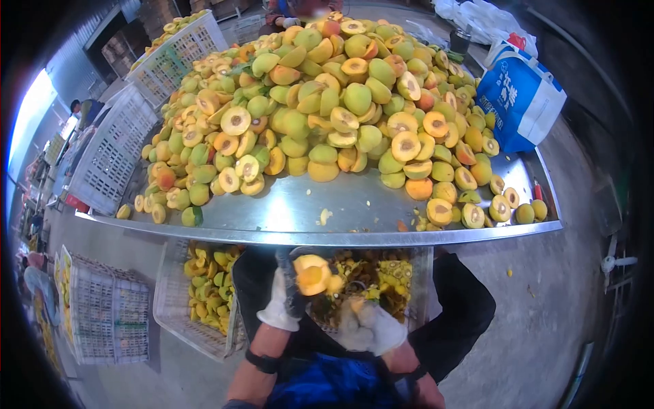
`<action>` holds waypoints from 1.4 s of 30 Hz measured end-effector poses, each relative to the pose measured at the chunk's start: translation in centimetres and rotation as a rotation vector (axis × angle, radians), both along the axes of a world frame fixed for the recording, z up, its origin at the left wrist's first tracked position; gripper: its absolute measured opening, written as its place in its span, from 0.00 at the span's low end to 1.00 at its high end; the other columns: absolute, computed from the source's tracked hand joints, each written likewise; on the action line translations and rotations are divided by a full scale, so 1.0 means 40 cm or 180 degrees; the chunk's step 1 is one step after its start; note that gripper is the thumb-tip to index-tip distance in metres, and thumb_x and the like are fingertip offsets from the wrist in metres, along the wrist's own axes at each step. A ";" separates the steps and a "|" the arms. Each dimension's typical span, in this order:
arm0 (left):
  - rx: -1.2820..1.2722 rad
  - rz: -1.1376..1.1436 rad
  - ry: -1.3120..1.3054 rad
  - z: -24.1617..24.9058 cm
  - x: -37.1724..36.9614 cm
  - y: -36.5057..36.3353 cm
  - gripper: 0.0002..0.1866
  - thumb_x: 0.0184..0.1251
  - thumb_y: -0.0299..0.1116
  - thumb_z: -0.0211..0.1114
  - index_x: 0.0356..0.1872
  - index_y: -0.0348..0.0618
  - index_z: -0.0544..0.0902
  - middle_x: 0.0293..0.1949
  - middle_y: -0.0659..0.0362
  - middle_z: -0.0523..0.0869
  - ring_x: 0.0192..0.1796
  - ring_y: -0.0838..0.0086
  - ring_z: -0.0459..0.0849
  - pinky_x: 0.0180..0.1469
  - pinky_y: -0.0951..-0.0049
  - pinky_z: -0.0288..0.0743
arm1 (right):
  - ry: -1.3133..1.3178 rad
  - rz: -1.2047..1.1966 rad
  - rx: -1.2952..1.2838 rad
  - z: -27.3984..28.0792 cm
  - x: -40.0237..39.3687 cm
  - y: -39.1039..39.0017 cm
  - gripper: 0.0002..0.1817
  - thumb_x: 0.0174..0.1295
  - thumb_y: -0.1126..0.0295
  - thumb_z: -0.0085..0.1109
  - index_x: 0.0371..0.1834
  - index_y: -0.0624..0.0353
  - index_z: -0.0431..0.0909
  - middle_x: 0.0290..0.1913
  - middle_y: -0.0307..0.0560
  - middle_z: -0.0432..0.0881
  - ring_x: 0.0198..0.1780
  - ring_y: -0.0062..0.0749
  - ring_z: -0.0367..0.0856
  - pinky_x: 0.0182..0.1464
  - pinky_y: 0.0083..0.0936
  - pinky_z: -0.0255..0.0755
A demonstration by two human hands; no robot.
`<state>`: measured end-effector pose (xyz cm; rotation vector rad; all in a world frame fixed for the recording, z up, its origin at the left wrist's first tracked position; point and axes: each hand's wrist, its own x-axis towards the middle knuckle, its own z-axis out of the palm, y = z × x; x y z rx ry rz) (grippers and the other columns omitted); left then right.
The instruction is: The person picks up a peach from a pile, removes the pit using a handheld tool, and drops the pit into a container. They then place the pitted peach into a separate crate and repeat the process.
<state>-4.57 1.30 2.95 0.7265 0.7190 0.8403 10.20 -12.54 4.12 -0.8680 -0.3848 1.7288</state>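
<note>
My left hand (285, 297), in a white glove with a dark palm, is closed around a yellow peach half (312, 275) just below the table edge. The cut face with its hollow is turned up. Close by on the right is my right hand (371, 328), also gloved and smeared by motion. Its fingers are too blurred to make out, though a small orange patch shows at them. Below both hands stands a crate (421, 286) with pits and yellow scraps. A large heap of halved peaches (327, 109) covers much of the metal table (286, 211).
A white crate (163, 290) of peach halves stands by my left leg, another crate (112, 320) farther left. Slatted crates (116, 153) line the table's left side. A blue and white bag (521, 95) sits at the right. Another person (293, 10) is behind the heap.
</note>
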 end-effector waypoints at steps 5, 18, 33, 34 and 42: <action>0.3040 0.0160 0.4196 0.170 -0.196 0.067 0.25 0.53 0.35 0.73 0.52 0.39 0.79 0.48 0.46 0.81 0.51 0.59 0.81 0.53 0.61 0.74 | -0.1645 -0.0599 -0.1332 -0.217 0.057 -0.062 0.17 0.72 0.55 0.48 0.35 0.56 0.77 0.19 0.36 0.72 0.17 0.22 0.68 0.20 0.20 0.61; 0.3068 0.0551 0.5535 0.178 0.002 0.505 0.35 0.52 0.39 0.75 0.62 0.45 0.70 0.47 0.43 0.79 0.49 0.48 0.82 0.49 0.56 0.78 | -0.3060 -0.0024 -0.1212 -0.163 0.026 -0.061 0.20 0.69 0.53 0.48 0.39 0.63 0.76 0.24 0.47 0.79 0.28 0.40 0.79 0.35 0.37 0.71; 0.1482 0.0154 0.0750 0.156 -0.020 0.148 0.22 0.63 0.14 0.55 0.59 0.34 0.76 0.44 0.61 0.82 0.47 0.83 0.78 0.51 0.81 0.74 | -0.4263 -0.0698 0.0932 0.068 -0.056 0.076 0.07 0.64 0.68 0.58 0.39 0.58 0.76 0.24 0.54 0.78 0.24 0.53 0.78 0.28 0.41 0.71; 0.1445 -0.0084 0.0077 0.109 -0.027 0.121 0.20 0.69 0.28 0.61 0.60 0.33 0.75 0.44 0.60 0.82 0.45 0.82 0.78 0.50 0.81 0.74 | -0.3928 -0.0634 0.0621 0.125 -0.064 0.095 0.07 0.65 0.68 0.58 0.40 0.59 0.75 0.24 0.55 0.78 0.26 0.55 0.79 0.29 0.43 0.72; 0.1240 0.0341 0.0326 0.100 0.049 -0.029 0.31 0.68 0.56 0.60 0.53 0.32 0.77 0.42 0.58 0.83 0.43 0.79 0.80 0.48 0.78 0.75 | -0.4880 -0.0346 0.0941 0.108 -0.049 0.105 0.09 0.65 0.67 0.57 0.41 0.61 0.73 0.28 0.60 0.80 0.32 0.61 0.80 0.31 0.48 0.73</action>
